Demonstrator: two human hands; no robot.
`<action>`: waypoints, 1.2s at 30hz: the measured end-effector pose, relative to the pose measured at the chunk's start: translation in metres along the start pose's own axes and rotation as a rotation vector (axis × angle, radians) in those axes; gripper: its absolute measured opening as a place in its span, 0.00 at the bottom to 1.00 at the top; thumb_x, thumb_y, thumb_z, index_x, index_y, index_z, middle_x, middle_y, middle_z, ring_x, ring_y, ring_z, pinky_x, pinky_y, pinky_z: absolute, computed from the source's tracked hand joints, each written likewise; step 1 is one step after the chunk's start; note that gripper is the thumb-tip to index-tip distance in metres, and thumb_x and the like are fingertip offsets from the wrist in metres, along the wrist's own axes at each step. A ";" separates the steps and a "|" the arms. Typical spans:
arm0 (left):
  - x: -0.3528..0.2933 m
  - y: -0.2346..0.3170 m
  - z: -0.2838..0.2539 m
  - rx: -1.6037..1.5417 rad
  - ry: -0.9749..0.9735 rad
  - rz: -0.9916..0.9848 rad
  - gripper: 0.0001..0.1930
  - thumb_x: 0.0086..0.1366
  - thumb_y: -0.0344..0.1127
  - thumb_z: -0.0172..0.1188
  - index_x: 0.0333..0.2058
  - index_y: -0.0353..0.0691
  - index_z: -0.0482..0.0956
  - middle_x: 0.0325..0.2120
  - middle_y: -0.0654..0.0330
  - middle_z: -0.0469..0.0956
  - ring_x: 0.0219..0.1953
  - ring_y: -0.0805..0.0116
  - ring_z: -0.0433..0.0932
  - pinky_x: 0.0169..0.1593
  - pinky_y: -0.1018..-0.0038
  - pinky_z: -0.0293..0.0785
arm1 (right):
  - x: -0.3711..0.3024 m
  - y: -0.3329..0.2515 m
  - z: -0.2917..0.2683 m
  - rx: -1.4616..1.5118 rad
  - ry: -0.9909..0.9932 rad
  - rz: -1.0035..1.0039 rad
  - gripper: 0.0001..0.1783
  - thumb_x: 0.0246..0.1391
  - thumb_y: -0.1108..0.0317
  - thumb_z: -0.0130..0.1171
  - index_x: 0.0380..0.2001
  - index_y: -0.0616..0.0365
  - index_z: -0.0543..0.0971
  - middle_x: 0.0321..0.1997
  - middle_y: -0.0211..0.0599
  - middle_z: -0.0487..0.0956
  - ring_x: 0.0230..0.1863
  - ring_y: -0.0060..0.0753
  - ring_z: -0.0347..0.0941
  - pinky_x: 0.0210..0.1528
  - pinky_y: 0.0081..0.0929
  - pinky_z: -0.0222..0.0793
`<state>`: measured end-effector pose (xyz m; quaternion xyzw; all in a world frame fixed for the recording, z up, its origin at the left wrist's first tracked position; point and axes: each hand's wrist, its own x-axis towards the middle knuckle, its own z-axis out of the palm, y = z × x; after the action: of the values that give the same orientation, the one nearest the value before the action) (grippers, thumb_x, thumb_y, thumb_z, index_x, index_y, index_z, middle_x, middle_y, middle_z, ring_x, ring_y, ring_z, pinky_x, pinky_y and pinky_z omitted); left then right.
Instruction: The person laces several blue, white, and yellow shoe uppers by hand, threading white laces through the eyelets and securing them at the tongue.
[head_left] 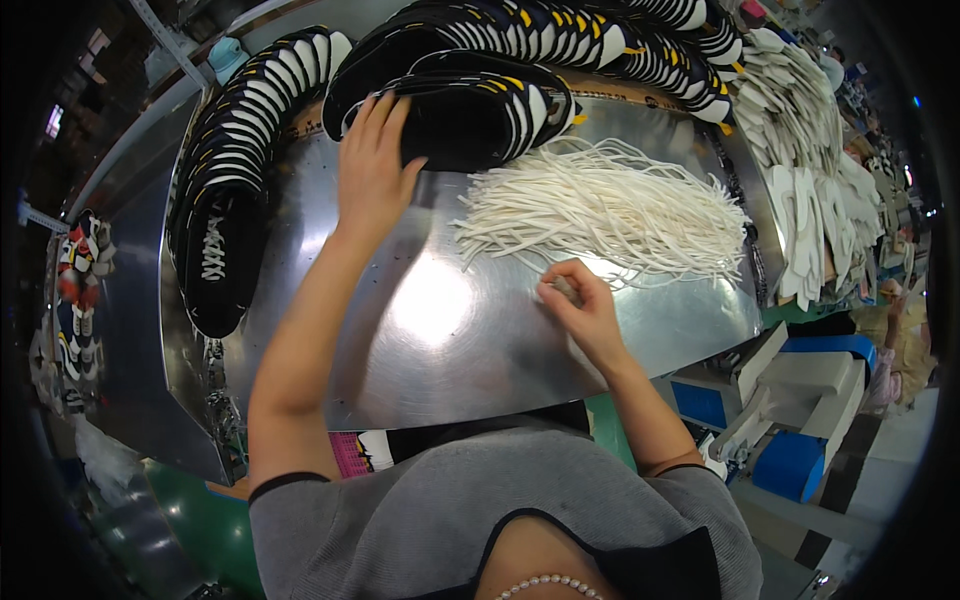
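Observation:
My left hand (375, 170) reaches to the back of the metal table, its fingers stretched out over the near edge of a black shoe upper (455, 125). That upper lies at the front of a nested stack with white and yellow side stripes. Lower right, my right hand (585, 308) is curled closed just above the tabletop. A small greyish bit shows between its fingers, too little to name. Beyond this hand lies a big loose bundle of white shoelaces (610, 210).
A curved row of striped uppers (240, 130) runs along the left edge, ending in a laced black upper (212, 260). More striped uppers (650, 75) line the back. Piled white shoe pieces (795, 150) stand at right, above a grey and blue machine (790, 400).

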<state>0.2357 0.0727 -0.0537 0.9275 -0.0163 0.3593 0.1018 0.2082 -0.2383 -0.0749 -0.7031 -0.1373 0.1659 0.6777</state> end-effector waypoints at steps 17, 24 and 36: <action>0.064 -0.032 -0.033 0.413 -0.338 -0.079 0.40 0.49 0.20 0.61 0.64 0.38 0.63 0.36 0.52 0.79 0.42 0.52 0.79 0.45 0.61 0.76 | 0.068 -0.022 -0.066 -0.461 0.150 -0.182 0.10 0.58 0.64 0.64 0.34 0.61 0.82 0.21 0.30 0.73 0.24 0.16 0.65 0.26 0.22 0.61; 0.020 0.004 -0.012 0.380 0.031 0.143 0.26 0.57 0.22 0.57 0.57 0.42 0.73 0.54 0.51 0.74 0.60 0.53 0.69 0.61 0.57 0.64 | 0.257 -0.003 -0.045 -1.029 0.102 0.068 0.21 0.47 0.50 0.69 0.36 0.57 0.85 0.37 0.47 0.84 0.42 0.47 0.81 0.41 0.40 0.74; -0.036 -0.006 0.063 0.084 -0.231 -0.483 0.34 0.60 0.46 0.65 0.55 0.25 0.66 0.48 0.40 0.76 0.53 0.44 0.70 0.59 0.49 0.61 | 0.256 -0.025 -0.009 -0.474 -0.096 -0.296 0.14 0.55 0.58 0.66 0.33 0.57 0.78 0.26 0.29 0.76 0.28 0.24 0.70 0.34 0.24 0.66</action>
<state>0.2517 0.0639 -0.1244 0.9427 0.2091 0.2168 0.1433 0.4448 -0.1383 -0.0615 -0.8056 -0.3055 0.0616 0.5039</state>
